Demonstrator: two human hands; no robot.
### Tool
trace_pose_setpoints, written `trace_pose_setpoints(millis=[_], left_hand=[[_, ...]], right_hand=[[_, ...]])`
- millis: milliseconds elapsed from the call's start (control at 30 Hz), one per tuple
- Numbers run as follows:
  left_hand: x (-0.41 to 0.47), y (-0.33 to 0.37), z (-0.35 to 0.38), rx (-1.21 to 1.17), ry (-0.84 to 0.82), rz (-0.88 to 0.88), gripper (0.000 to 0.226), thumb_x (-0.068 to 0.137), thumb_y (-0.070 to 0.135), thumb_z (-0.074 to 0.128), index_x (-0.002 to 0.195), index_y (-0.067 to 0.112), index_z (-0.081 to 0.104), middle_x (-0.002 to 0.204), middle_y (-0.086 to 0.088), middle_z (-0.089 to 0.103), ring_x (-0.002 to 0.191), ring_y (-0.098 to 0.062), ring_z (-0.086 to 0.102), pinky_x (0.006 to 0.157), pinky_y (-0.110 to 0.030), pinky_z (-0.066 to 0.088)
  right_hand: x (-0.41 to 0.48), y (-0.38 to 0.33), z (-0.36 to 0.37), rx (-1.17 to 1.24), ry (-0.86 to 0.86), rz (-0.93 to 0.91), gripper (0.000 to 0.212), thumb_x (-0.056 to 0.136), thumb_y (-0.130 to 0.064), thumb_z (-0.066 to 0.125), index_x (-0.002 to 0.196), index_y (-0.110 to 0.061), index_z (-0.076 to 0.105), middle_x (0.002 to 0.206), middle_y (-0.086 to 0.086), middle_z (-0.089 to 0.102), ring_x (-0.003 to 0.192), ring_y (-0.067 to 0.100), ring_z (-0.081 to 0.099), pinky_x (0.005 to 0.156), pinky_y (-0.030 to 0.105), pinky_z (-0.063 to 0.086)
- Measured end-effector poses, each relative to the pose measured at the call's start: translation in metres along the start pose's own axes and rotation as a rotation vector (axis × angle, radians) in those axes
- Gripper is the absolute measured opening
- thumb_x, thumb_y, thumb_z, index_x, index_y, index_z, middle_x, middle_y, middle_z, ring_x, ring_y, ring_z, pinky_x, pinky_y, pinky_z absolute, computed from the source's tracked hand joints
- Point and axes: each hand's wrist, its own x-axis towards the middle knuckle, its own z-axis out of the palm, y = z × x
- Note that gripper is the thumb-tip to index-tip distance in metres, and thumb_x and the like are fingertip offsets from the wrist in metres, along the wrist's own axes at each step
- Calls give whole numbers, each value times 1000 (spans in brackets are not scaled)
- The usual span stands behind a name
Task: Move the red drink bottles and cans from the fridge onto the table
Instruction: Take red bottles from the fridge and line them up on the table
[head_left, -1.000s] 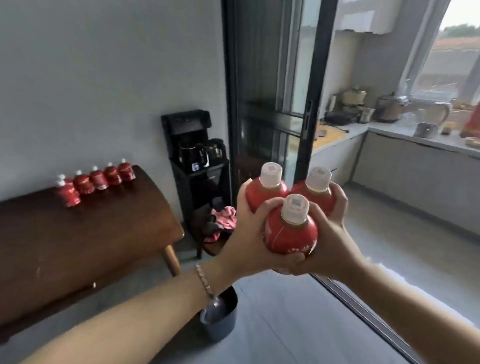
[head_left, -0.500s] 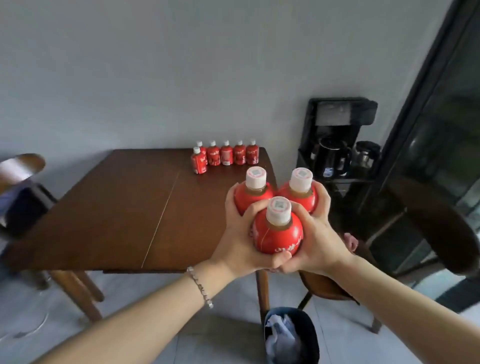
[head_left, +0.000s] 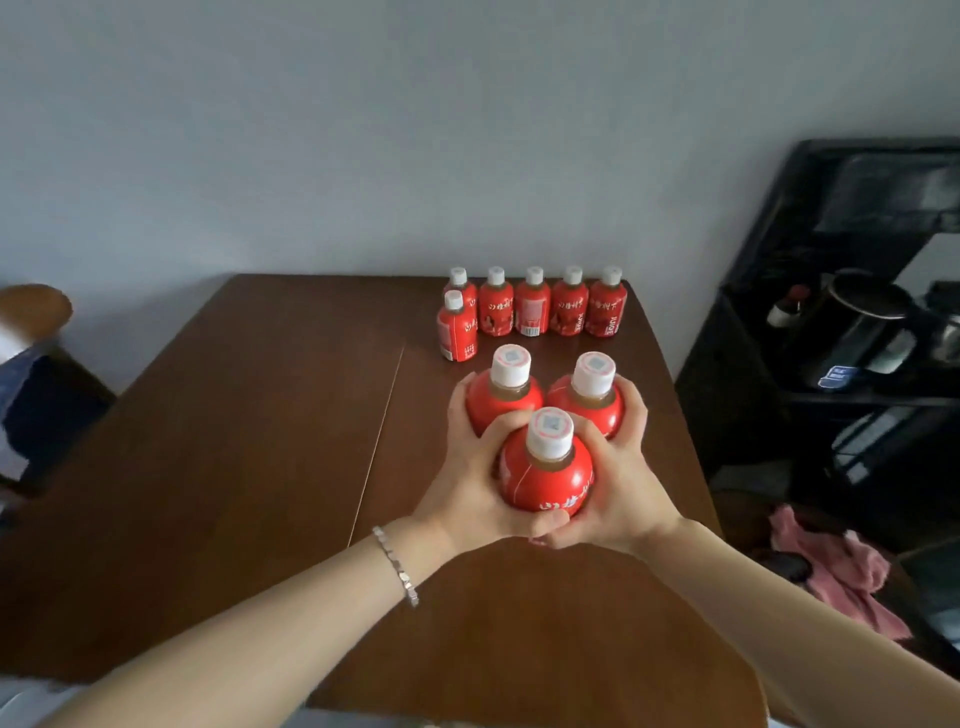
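Note:
I carry three red drink bottles with white caps, bunched together over the brown wooden table (head_left: 260, 441). My left hand (head_left: 467, 483) wraps the back-left bottle (head_left: 501, 402) and the front bottle (head_left: 545, 470). My right hand (head_left: 618, 483) wraps the back-right bottle (head_left: 589, 402) and the front one. Both hands' fingers curl round the cluster and meet beneath it. Several more red bottles (head_left: 532, 306) stand in a row at the table's far edge by the wall, with one (head_left: 457, 330) in front of the row's left end.
A black stand (head_left: 831, 312) with a kettle (head_left: 862, 322) is right of the table. A pink cloth (head_left: 841, 577) lies on a dark seat at lower right. A chair back (head_left: 31, 306) shows at far left. A grey wall stands behind.
The view has swung left from the glass door and come close to the table. The three bottles held in both hands now hang over the table's right half, near the standing row.

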Motion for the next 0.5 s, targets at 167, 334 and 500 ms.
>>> trace_pose_setpoints(millis=[167,334,500], left_hand=[[68,-82,-17,-5,-68,-67,74,49,51,77,114,44,44,148,6,-6,140,-22,20,114,-36,30],[98,-141,-1,-40,-66,-135,74,48,51,81,114,54,46,148,12,-10,141,-28,22,111,-46,32],[118,-194,27,-66,-78,-235,76,47,53,80,114,57,45,149,10,-11,141,-25,21,114,-38,31]], right_hand=[[85,45,42,36,-85,143,101,47,-48,86,119,-63,18,150,-2,-21,142,19,-1,108,24,18],[126,99,67,-11,-191,189,103,47,-37,91,117,-61,20,142,-15,-29,143,28,4,103,23,20],[156,151,91,-12,-277,223,109,41,-32,93,115,-62,18,144,-5,-29,143,32,7,103,23,24]])
